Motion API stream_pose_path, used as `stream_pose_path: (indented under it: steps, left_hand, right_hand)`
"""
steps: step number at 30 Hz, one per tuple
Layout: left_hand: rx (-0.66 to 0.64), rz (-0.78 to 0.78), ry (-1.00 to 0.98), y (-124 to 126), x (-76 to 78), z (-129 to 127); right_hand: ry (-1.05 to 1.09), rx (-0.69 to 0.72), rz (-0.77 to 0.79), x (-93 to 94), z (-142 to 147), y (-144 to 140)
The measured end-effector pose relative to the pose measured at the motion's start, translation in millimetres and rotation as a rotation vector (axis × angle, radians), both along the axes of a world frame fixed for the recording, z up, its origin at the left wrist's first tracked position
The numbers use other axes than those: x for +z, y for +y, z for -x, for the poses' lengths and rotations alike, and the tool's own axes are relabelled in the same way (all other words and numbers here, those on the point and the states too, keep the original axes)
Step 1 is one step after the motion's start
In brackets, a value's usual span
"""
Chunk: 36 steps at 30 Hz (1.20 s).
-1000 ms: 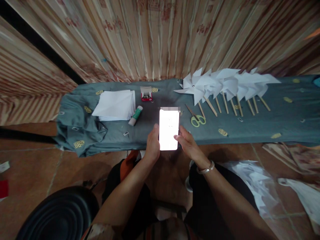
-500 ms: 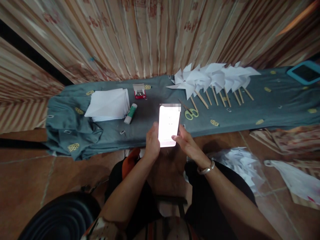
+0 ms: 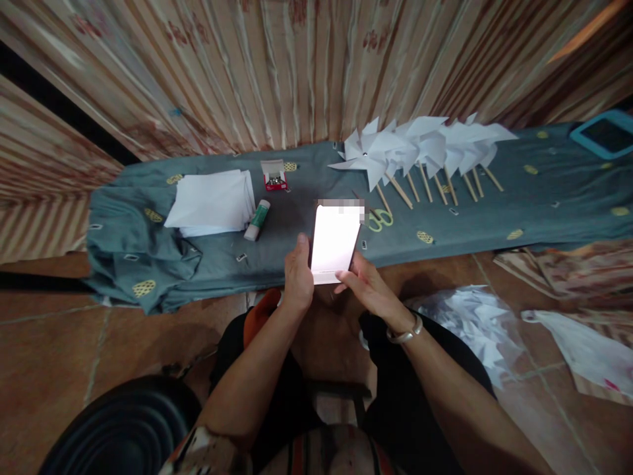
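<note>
- Head view: lit phone (image 3: 335, 241), held over cloth-covered table's (image 3: 316, 173) near edge.
- Left hand (image 3: 298, 274): gripping phone's left side.
- Right hand (image 3: 372, 290): curled at lower-right corner, thumb over screen; grip unclear.
- Apparent step: touchscreen use; further taps call for steady left support.

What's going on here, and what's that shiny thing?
A person is holding a phone with a bright screen: the left hand grips its left side, and the right hand has its thumb at the lower right corner. On the cloth in front, white paper pinwheels on sticks lie in a row to the right, near green-handled scissors. To the left are stacked paper, a glue stick and an open red box.
</note>
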<state>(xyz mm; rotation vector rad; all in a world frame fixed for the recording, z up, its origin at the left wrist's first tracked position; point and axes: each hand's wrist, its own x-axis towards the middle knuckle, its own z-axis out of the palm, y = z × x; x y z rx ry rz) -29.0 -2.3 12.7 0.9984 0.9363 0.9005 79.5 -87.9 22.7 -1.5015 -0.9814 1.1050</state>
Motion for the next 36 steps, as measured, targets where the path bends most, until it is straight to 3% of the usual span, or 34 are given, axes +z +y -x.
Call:
stream_pose_path:
  steps: [15, 24, 36]
  left_hand:
    - [0.006, 0.014, 0.123, 4, -0.7, 2]
    - [0.048, 0.115, 0.046, 11, -7.7, 2]
    - [0.018, 0.006, 0.108, 20, -18.5, 2]
  right_hand:
    - [-0.032, -0.048, -0.017, -11.6, 10, 4]
    - [-0.161, -0.031, 0.011, -17.0, 7, 13]
    - [-0.169, 0.026, -0.019, -33.8, 3, 18]
